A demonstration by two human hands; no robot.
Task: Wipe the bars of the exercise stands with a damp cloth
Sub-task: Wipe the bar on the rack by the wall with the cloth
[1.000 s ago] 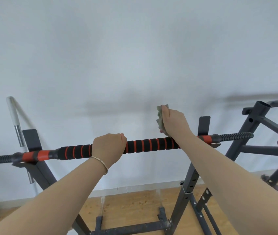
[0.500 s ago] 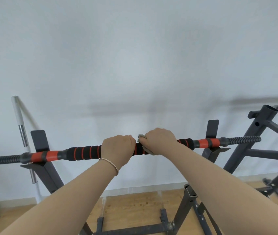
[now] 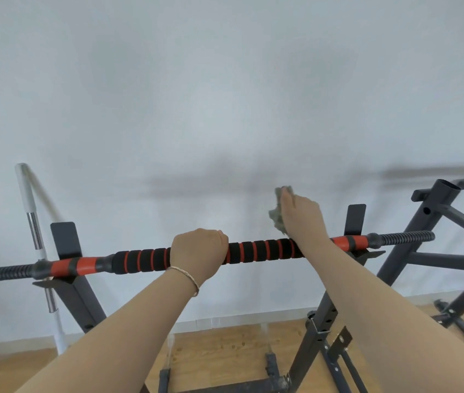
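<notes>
A black bar with red rings and red end sleeves [image 3: 256, 252] lies across two dark stand cradles in front of a white wall. My left hand [image 3: 196, 249] grips the foam part of the bar near its middle, knuckles up. My right hand [image 3: 300, 215] is raised just above the bar's right part and holds a crumpled grey-green cloth [image 3: 279, 212], which sticks out to the left of the fingers. The cloth's lower edge hangs close above the bar; whether it touches I cannot tell.
The left stand upright [image 3: 69, 256] and the right stand upright [image 3: 355, 219] carry the bar. A second dark frame [image 3: 434, 222] stands at the right. A white and chrome pole [image 3: 33, 231] leans on the wall at the left. Wooden floor lies below.
Half a second ago my right hand was wrapped round the bar next to my left hand. It has slid right and lifted off the bar with the cloth. My left hand kept its grip.
</notes>
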